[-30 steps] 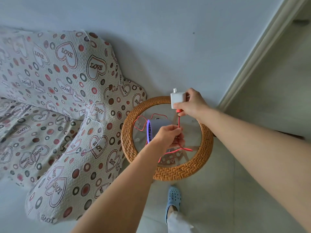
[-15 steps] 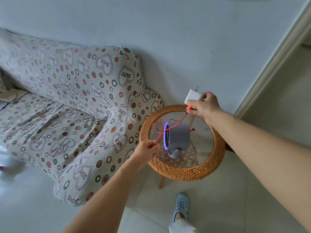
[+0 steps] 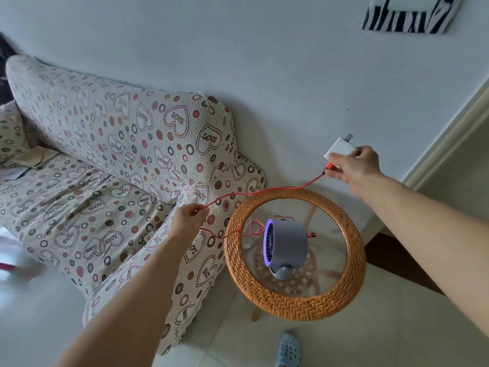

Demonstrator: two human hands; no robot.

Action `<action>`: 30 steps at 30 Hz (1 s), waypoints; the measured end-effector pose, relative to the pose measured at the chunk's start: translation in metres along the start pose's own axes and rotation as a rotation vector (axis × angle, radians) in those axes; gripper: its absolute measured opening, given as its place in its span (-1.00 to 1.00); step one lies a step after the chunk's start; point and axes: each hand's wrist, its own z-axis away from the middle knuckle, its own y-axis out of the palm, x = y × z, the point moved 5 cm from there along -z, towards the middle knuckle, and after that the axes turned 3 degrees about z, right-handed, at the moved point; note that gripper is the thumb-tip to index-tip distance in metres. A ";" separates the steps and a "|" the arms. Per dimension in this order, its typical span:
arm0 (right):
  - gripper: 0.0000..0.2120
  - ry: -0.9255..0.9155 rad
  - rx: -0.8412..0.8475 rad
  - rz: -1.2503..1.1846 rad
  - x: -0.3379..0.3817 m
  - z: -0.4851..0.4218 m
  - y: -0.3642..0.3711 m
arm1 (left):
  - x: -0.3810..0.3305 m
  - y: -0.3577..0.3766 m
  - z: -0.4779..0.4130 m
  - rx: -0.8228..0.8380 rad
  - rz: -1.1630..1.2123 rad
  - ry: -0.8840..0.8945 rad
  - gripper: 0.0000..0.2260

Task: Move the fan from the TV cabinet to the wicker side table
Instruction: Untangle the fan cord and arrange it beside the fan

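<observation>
fan (image 3: 289,245) stands on wicker side table (image 3: 299,304), grille (image 3: 270,243) edge-on, hardly visible.

Edges cut the zebra-striped wall picture (image 3: 412,14) at top, the blue clog (image 3: 289,349) at bottom, the sofa (image 3: 105,144) at left. The right hand (image 3: 354,168) covers part of the white charger (image 3: 338,149); the left hand (image 3: 189,221) hides its pinched stretch of red cable (image 3: 264,193).

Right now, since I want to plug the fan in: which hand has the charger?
The right hand grips the white charger; the left hand only pinches the red cable.
</observation>
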 end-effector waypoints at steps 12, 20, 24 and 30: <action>-0.63 0.009 -0.035 0.139 0.004 -0.085 -0.005 | -0.045 0.020 -0.089 -0.085 0.216 -0.065 -0.92; -0.67 -0.086 0.194 0.347 0.007 -0.103 0.018 | -0.090 0.068 -0.107 -0.002 0.298 -0.071 -0.83; -0.73 0.005 0.298 0.232 0.016 -0.110 0.032 | -0.131 0.095 -0.110 0.074 0.325 -0.032 -0.78; -0.70 -0.012 0.368 0.174 0.044 -0.115 0.053 | -0.196 0.140 -0.114 0.238 0.427 0.015 -0.80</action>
